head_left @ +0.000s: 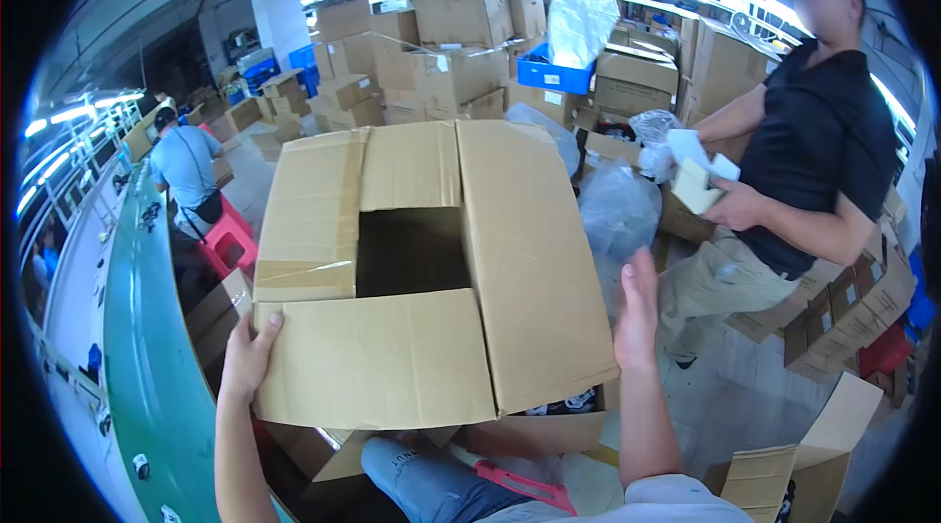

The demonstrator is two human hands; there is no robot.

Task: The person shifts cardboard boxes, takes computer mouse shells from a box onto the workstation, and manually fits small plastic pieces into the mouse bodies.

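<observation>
A large brown cardboard box (392,356) is in front of me, its top flaps folded in around a square dark opening (412,250). Clear tape strips run along its left flaps. At the near left corner my left hand (252,354) grips the box, thumb on top and the other fingers hidden by the cardboard. My right hand (637,312) stands upright against the right side near the near right corner, its fingers stretched out. What lies inside the box is too dark to make out.
Below is an open carton (534,433) with dark and white items. A green conveyor belt (147,327) runs along the left. To the right a co-worker (804,150) holds white foam-like pieces (698,175). Stacked cartons (441,72) and a blue bin (555,72) stand behind; a pink stool (230,237) is far left.
</observation>
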